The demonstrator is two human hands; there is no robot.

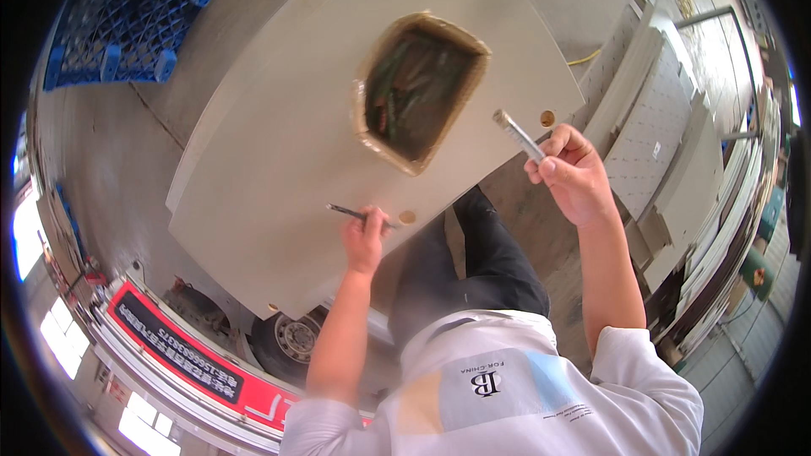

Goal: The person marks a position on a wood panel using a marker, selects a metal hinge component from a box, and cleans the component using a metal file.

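My left hand (363,241) is closed round a slim, dark, pen-like stick (345,211), held low over the near part of a large pale board (262,143). A round hole (407,217) in the board lies just right of that hand. Raised at the right, my right hand (578,176) pinches a short silver-grey rod (520,137) with a brownish far end; its exact kind is unclear. The rod points up and left, beside another round hole (547,118). On the board stands a cardboard box (359,110) with a taped rim, holding dark and greenish long items, too dim to name.
Blue plastic pallets (127,25) lie at the far left. Stacked pale panels (650,110) lean along the right. A vehicle wheel (296,338) and a red sign panel (253,409) are at the lower left, near the board's edge. A metal frame (748,59) stands far right.
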